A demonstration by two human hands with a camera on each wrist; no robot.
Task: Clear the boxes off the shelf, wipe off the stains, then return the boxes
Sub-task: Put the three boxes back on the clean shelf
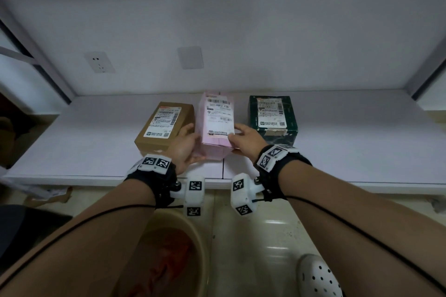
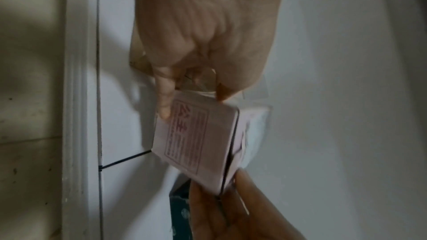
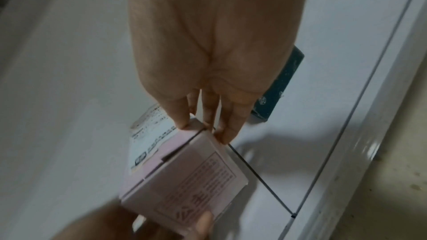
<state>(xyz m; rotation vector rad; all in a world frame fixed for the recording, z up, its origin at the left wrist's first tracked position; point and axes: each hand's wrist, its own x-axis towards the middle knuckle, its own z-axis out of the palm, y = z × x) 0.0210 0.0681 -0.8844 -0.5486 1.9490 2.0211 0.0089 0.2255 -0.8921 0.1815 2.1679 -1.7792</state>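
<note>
Up on the white shelf [image 1: 72,142] three boxes sit in a row — a brown box [image 1: 166,125] on the left, a pink box [image 1: 217,125] in the middle, a green box [image 1: 272,116] on the right. The brown one stands just beside the left hand [image 1: 185,147], the green one just beside the right hand [image 1: 246,140]. Both hands reach forward and grip the pink box between them, fingers [image 2: 164,98] curled on its near corners, its near end tilted up. Below the shelf edge a tan basin [image 1: 169,255] with a red cloth [image 1: 169,248] rests on the floor, near one white shoe [image 1: 318,277].
</note>
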